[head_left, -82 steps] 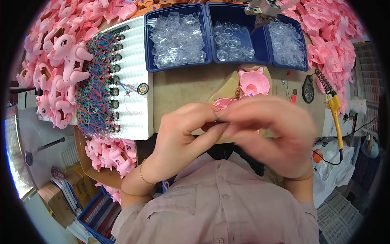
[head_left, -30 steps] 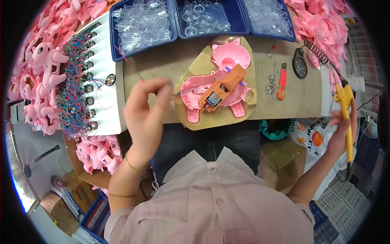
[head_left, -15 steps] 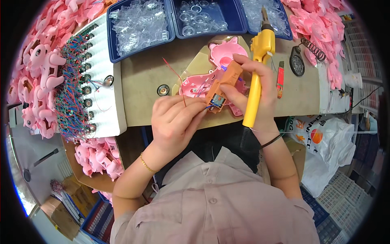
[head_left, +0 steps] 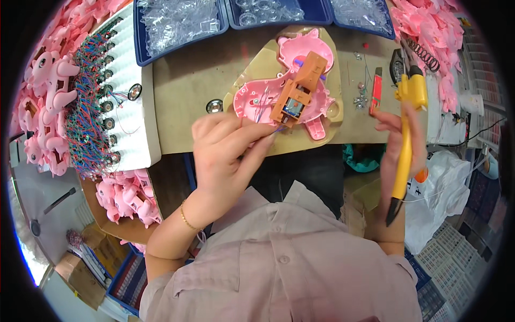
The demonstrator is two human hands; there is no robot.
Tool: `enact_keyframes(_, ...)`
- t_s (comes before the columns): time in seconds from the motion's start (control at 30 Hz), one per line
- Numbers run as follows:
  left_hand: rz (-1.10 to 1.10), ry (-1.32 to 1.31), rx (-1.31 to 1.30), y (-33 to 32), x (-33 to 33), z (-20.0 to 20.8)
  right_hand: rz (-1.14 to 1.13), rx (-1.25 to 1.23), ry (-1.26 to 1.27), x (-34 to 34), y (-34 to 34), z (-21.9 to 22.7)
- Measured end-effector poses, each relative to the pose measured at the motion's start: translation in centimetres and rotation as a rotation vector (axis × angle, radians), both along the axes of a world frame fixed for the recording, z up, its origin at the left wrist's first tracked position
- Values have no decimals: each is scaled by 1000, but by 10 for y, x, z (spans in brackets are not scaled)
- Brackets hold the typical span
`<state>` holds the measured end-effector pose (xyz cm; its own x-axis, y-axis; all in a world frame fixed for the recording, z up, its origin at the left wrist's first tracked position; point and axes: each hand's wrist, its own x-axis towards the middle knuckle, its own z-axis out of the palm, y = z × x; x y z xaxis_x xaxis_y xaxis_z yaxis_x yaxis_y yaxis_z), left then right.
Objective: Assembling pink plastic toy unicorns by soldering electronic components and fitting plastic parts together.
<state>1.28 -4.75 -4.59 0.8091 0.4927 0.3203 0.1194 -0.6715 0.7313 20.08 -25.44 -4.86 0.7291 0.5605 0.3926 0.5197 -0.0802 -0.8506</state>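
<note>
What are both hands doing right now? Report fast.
Left hand: fingers pinched shut on thin wires at the pink toy shell.
Right hand: closed around the yellow soldering iron.

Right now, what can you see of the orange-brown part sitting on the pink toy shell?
The orange-brown part looks like a moulded plastic housing, long and boxy, lying at a slant across the open pink toy shell on the tan work board. Its near end is open and shows a small metal-looking motor with blue inside. Thin wires run from that end towards the left hand, whose fingertips pinch them just below it. The right hand is off to the side, holding a yellow tool.
</note>
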Motion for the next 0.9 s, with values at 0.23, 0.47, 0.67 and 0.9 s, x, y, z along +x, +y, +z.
enact_keyframes(0.23,86,30,-36,-14,5,-9,-262,-172,-375,25,-25,28)
enact_keyframes(0.47,193,-15,49,-21,12,-16,-254,92,171,-9,-36,31)
enact_keyframes(0.67,162,2,30,-18,11,-11,125,-10,160,-58,-83,38)
enact_keyframes(0.9,122,41,75,-18,10,-11,499,100,-217,-54,-33,23)
